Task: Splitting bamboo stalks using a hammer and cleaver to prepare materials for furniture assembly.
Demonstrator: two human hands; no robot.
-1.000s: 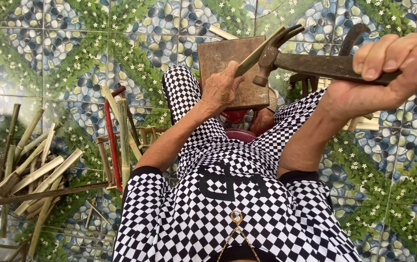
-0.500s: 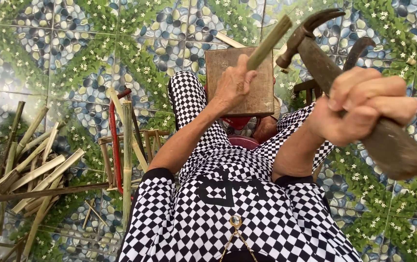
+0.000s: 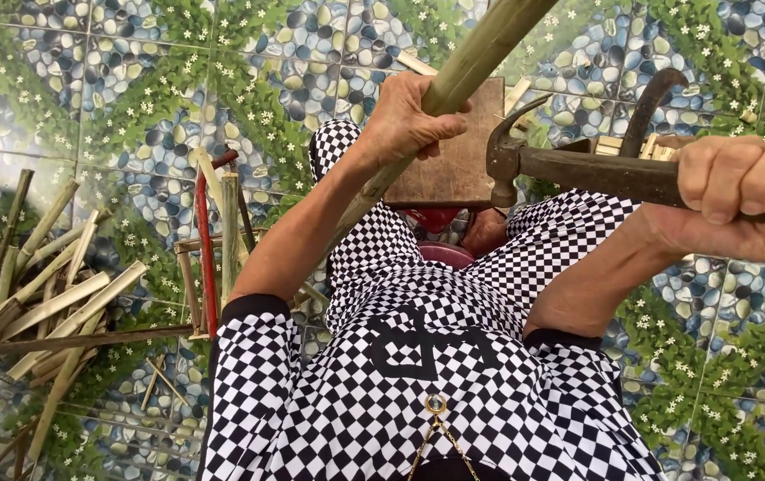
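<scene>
- Nearest the camera is the person's own lap in a black-and-white checked garment (image 3: 436,374); everything below is placed relative to the wooden block (image 3: 458,147) that stands beyond the knees.
- The right hand (image 3: 739,200), to the right of the block and closer to the camera, is fully closed around the handle of a claw hammer (image 3: 569,169). The steel head (image 3: 503,160) hangs just in front of the block's right edge. The head looks heavy and the handle rigid, so a firm wrap well back on the handle, as here, seems apt; it should swing with real weight at the tip.
- The left hand (image 3: 409,120) sits over the block's left side, its fingers curled tight about a green bamboo stick (image 3: 480,62), which slants from the upper frame edge down past the forearm. The stick looks light, stiff and smooth-skinned, likely to slip or twist in the palm and to split along the grain if struck, so a hold close to the block probably steadies it best.
- Left of the block, on the tiled floor (image 3: 133,80), a red-handled tool (image 3: 204,240) lies beside upright strips.
- Farther left lies a loose pile of split bamboo pieces (image 3: 53,303).
- Beyond the block's right corner, a dark curved tool (image 3: 650,107) rests near small offcuts.
</scene>
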